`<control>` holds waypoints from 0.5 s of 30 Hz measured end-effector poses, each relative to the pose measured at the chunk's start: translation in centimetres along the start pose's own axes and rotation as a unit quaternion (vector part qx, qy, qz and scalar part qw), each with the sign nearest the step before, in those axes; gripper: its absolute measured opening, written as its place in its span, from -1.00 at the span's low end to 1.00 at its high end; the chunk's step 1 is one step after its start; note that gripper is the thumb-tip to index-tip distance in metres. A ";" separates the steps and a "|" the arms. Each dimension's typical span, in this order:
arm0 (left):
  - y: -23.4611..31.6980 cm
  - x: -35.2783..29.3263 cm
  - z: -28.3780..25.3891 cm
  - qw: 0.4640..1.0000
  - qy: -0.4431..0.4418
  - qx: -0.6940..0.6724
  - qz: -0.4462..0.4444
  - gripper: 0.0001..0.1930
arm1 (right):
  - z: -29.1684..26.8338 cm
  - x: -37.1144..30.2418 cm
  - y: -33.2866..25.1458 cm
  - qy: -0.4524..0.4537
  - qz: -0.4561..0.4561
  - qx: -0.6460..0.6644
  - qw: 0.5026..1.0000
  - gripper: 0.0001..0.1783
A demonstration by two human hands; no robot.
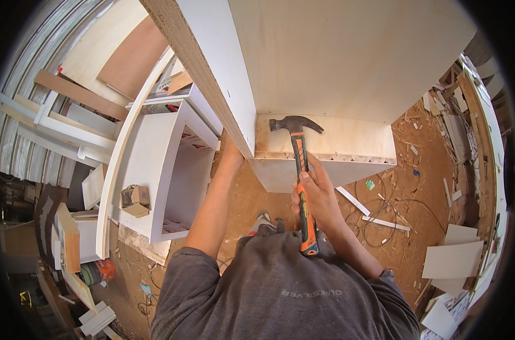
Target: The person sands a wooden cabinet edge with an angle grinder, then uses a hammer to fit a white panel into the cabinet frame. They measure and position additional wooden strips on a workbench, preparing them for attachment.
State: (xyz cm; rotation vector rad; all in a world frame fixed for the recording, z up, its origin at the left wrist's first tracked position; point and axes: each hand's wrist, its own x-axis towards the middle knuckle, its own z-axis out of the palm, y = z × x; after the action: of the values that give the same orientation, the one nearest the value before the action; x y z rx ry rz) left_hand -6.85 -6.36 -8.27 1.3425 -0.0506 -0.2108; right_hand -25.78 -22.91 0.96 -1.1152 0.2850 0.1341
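Hammer in hand at a part-built carcass, seen from the head camera.
The right hand [316, 190] closes around a black-and-orange claw hammer [305, 207], its steel head above a pale wooden lower board [359, 139]; contact cannot be told. The left hand [232, 154] reaches behind a white-faced upright board [212, 62] with a raw edge, its fingers hidden, so its grip cannot be told. Those boards meet a broad, pale plywood panel [348, 56], suggesting assembly is well along; whether the joints are fastened, and how much hammering is left, does not show.
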 end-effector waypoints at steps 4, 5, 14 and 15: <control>-1.2 0.2 0.3 0.999 -0.019 0.026 0.023 -0.49 | 2.9 -0.2 2.3 0.043 -0.007 0.007 0.999 -0.40; -1.0 0.2 0.7 0.997 -0.026 0.049 0.044 -0.51 | 3.0 -0.2 2.3 0.037 0.004 0.008 0.999 -0.40; -4.3 2.5 -2.3 0.998 0.026 -0.015 0.046 -0.65 | 5.2 -0.1 3.5 0.043 -0.015 -0.029 0.999 -0.42; -4.2 2.5 -2.4 0.999 -0.002 0.000 0.040 -0.62 | 4.5 0.1 3.1 0.036 -0.008 -0.033 0.999 -0.42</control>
State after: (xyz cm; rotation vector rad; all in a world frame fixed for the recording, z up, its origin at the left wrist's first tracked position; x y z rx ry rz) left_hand -4.55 -5.39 -13.07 1.3379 -0.1069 -0.1456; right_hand -25.74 -17.48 0.07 -1.1902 0.3376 0.0894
